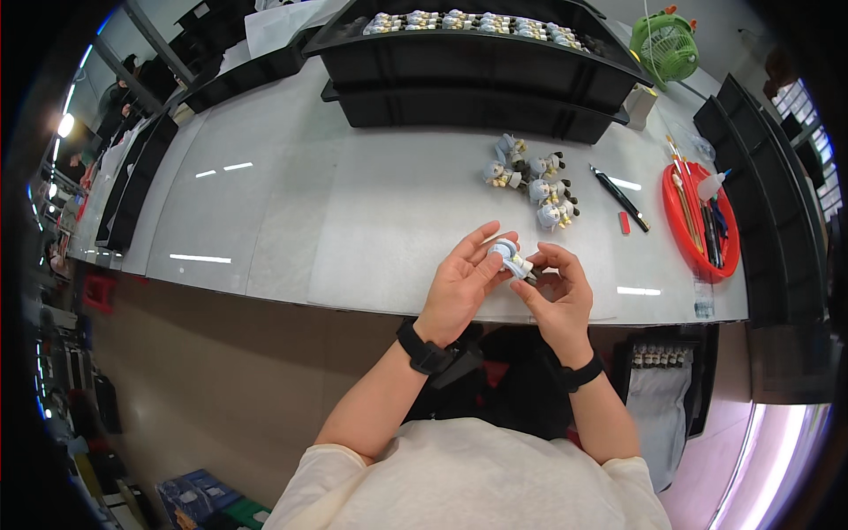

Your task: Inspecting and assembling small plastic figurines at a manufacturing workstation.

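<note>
A white table (265, 177) with glossy reflections stands above a brown floor (221, 380), and black bins (477, 69) sit on its far side. Right of the bins is a green fan (667, 49); nearer than the bins lie loose figurines (546, 190), with a red basket (675, 231) to their near right. Nearest from the bins, over the table's edge, the held figurine (514, 260) is tilted between bent-fingered hands: the left hand (459, 287) grasps its head, the right hand (564, 296) pinches its feet.
</note>
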